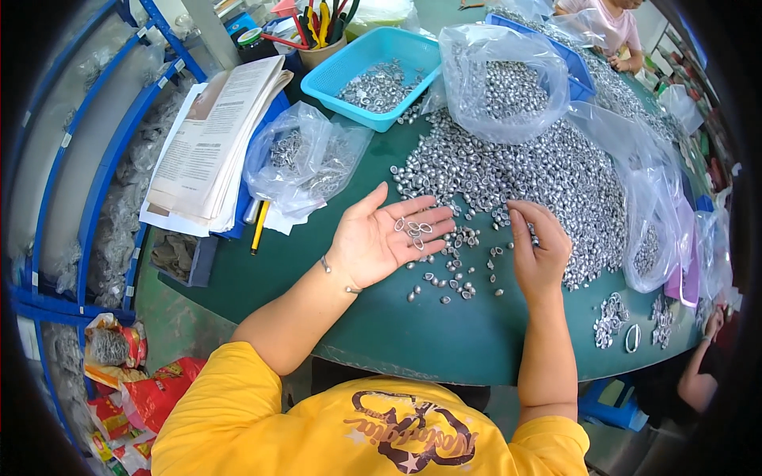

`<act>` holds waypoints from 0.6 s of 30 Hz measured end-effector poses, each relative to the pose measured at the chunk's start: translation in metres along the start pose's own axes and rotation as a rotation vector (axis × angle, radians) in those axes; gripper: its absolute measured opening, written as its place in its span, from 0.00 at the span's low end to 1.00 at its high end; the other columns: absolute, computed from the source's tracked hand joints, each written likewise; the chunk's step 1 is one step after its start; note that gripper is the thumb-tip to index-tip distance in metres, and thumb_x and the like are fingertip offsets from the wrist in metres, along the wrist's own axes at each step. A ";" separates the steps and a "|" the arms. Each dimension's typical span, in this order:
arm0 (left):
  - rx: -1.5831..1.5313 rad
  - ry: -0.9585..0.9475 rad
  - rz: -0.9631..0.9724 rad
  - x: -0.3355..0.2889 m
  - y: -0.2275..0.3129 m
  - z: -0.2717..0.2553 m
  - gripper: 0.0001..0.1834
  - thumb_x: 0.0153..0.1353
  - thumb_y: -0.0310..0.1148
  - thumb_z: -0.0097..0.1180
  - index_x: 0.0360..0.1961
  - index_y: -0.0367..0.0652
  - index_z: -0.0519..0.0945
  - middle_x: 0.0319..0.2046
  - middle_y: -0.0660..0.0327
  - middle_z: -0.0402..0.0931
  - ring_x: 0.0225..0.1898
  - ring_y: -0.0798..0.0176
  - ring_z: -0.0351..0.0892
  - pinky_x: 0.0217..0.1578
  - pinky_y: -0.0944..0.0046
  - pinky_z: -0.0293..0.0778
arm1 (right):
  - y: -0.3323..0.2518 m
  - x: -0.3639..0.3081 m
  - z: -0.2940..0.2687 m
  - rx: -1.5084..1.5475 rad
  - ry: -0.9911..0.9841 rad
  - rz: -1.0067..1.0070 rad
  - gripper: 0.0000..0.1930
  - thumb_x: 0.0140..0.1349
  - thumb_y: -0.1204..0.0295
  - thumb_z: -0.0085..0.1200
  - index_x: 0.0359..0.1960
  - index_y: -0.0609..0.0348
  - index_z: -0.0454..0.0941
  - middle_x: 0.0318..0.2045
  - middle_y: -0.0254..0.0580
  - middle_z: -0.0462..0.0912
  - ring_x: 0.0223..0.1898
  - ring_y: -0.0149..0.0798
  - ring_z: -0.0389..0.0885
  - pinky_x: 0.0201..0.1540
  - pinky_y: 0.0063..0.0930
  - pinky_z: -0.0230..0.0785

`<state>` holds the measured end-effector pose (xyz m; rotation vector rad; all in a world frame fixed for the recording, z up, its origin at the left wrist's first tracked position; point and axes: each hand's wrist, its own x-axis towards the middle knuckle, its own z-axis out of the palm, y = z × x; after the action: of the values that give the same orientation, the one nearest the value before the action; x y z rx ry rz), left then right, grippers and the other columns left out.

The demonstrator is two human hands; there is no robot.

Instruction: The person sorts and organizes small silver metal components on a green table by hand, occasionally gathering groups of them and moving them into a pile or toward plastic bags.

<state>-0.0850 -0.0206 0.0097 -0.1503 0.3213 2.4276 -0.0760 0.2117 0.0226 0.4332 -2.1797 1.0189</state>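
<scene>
My left hand [379, 236] is palm up over the green table, fingers stretched out flat. Several small oval metal rings [414, 229] lie loose across its fingers. My right hand [541, 247] is closed in a pinch at the near edge of a big pile of small silver, cup-like metal pieces [548, 178]. Whatever its fingertips hold is too small and covered to make out. Between the two hands, several of the same silver pieces [454, 266] are scattered on the table. A clear plastic bag [468, 99], its mouth open, sits on the pile with more pieces inside.
A blue basket [319, 87] of metal bits stands at the back left. Beside it are a bag of metal parts [305, 163], stacked papers [210, 147] and a yellow pen [259, 228]. Bunched metal parts [611, 317] lie at the right. Another person [611, 28] sits across the table.
</scene>
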 end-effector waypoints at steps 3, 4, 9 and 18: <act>0.196 0.035 0.035 0.003 -0.006 0.001 0.26 0.63 0.33 0.41 0.58 0.25 0.58 0.58 0.34 0.56 0.63 0.37 0.52 0.61 0.45 0.55 | 0.005 -0.001 -0.003 -0.008 -0.001 0.001 0.04 0.53 0.82 0.55 0.31 0.66 0.78 0.29 0.46 0.81 0.30 0.40 0.81 0.34 0.25 0.72; 0.245 -0.009 0.026 0.005 -0.005 -0.004 0.24 0.56 0.19 0.45 0.56 0.25 0.60 0.57 0.35 0.59 0.61 0.40 0.57 0.59 0.50 0.61 | 0.007 -0.001 -0.004 -0.017 0.006 0.017 0.04 0.53 0.82 0.55 0.31 0.65 0.78 0.29 0.45 0.81 0.30 0.40 0.81 0.33 0.26 0.72; 0.315 -0.083 0.310 -0.009 0.037 0.004 0.21 0.52 0.12 0.45 0.50 0.26 0.66 0.48 0.45 0.70 0.47 0.57 0.74 0.44 0.69 0.76 | 0.014 0.009 -0.024 -0.069 -0.001 0.109 0.04 0.53 0.80 0.55 0.30 0.64 0.78 0.29 0.46 0.81 0.29 0.43 0.80 0.32 0.27 0.71; 1.821 0.900 0.993 -0.006 0.127 -0.020 0.16 0.57 0.25 0.48 0.47 0.33 0.74 0.46 0.51 0.74 0.46 0.54 0.74 0.50 0.63 0.67 | 0.028 0.000 -0.040 -0.114 -0.590 0.269 0.05 0.48 0.79 0.54 0.28 0.60 0.81 0.27 0.45 0.79 0.31 0.49 0.78 0.36 0.36 0.70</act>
<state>-0.1615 -0.1246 0.0157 -0.2410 3.2399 1.5567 -0.0734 0.2605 0.0264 0.4340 -2.8712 0.9832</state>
